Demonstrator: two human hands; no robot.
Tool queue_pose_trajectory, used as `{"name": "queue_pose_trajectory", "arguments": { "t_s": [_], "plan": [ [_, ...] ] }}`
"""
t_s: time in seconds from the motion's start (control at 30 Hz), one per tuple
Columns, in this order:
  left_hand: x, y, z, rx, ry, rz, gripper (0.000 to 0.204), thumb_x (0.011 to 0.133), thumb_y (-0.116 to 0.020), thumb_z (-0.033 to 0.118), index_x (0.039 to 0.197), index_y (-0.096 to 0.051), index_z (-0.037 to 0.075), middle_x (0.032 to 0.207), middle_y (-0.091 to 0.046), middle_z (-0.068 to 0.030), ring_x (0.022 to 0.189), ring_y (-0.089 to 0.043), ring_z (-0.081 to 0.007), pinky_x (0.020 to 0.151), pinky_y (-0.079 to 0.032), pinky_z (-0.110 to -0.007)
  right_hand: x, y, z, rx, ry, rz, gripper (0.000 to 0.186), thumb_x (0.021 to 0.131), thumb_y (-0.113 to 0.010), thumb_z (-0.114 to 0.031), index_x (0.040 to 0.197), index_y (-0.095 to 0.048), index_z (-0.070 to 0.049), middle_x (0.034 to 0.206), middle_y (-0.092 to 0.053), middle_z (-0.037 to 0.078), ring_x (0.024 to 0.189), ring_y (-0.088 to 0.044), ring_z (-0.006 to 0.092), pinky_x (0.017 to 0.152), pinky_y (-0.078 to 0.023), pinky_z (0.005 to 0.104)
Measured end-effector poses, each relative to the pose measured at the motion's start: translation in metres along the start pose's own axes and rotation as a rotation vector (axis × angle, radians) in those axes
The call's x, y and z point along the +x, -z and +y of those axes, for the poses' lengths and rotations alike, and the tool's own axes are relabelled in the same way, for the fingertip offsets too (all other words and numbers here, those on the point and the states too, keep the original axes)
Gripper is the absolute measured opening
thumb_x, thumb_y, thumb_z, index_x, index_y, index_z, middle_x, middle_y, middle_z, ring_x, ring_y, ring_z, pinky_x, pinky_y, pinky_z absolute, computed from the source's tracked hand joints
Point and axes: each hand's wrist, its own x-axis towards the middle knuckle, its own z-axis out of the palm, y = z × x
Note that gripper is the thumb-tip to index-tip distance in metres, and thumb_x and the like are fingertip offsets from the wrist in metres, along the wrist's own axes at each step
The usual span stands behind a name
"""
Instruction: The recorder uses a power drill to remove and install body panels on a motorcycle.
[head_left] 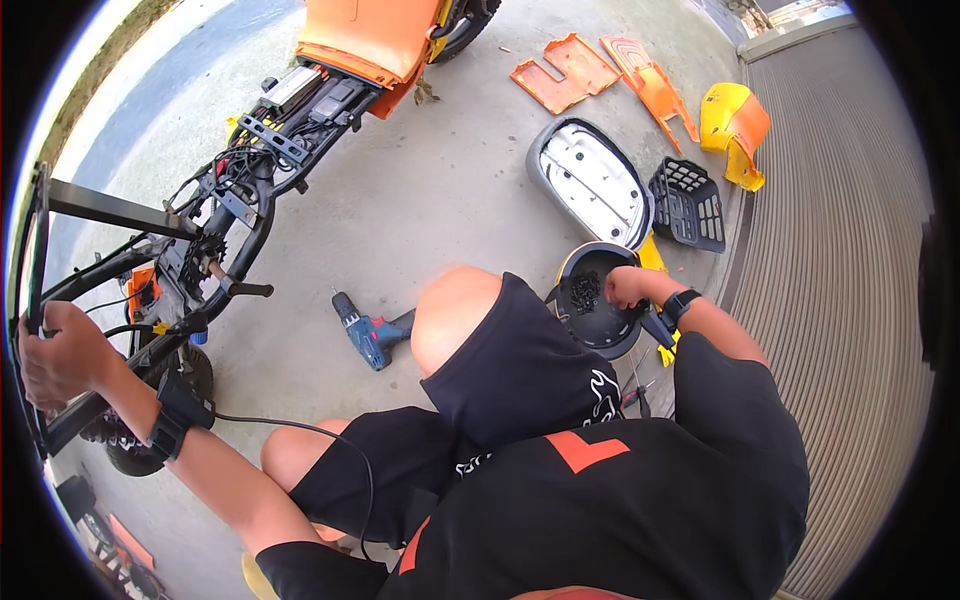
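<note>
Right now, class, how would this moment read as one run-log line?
left grip: on black metal frame | right grip: inside bowl-shaped black container, beside small dark parts | cordless drill: on concrete floor

I'm in an outdoor yard: grey concrete ground (440, 190), ribbed grey metal shutter (850, 290) at three o'clock, seemingly brownish-green grass (113, 62) at ten.
</note>
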Motion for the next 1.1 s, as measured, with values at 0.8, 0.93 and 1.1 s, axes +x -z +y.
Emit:
{"name": "queue_pose_trajectory", "arguments": {
  "t_s": [0.8, 0.93, 1.1],
  "plan": [
    [0.052, 0.102, 0.072, -0.299, 0.213, -0.268, 0.037, 0.072, -0.057, 0.002, 0.107, -0.057, 0.013, 0.109, -0.059, -0.0012, 0.115, -0.049, -0.0270, 0.112, -0.026, -0.048, 0.089, 0.257, -0.387, 1.398, 0.546, 1.029, 0.033, 0.089, -0.064, -0.021, 0.108, -0.058, 0.006, 0.089, -0.065, 0.015, 0.077, -0.063, 0.0249, 0.063, -0.051, 0.0352],
    [0.048, 0.106, 0.047, -0.236, 0.219, -0.269, 0.036, 0.073, -0.057, 0.001, 0.106, -0.055, 0.013, 0.109, -0.056, -0.0025, 0.117, -0.047, -0.0284, 0.113, -0.024, -0.050, 0.070, 0.203, -0.423, 1.094, 0.583, 1.082, 0.039, 0.088, -0.068, -0.031, 0.107, -0.061, 0.002, 0.104, -0.067, 0.021, 0.100, -0.064, 0.0364, 0.086, -0.049, 0.0435],
    [0.051, 0.104, 0.053, -0.268, 0.247, -0.232, 0.035, 0.072, -0.058, 0.000, 0.105, -0.055, 0.011, 0.108, -0.056, -0.0040, 0.116, -0.047, -0.0291, 0.113, -0.024, -0.051, 0.059, 0.181, -0.433, 1.309, 0.643, 1.030, 0.035, 0.090, -0.066, -0.030, 0.104, -0.060, 0.001, 0.100, -0.066, 0.018, 0.098, -0.064, 0.0339, 0.085, -0.048, 0.0418]
  ]
}}
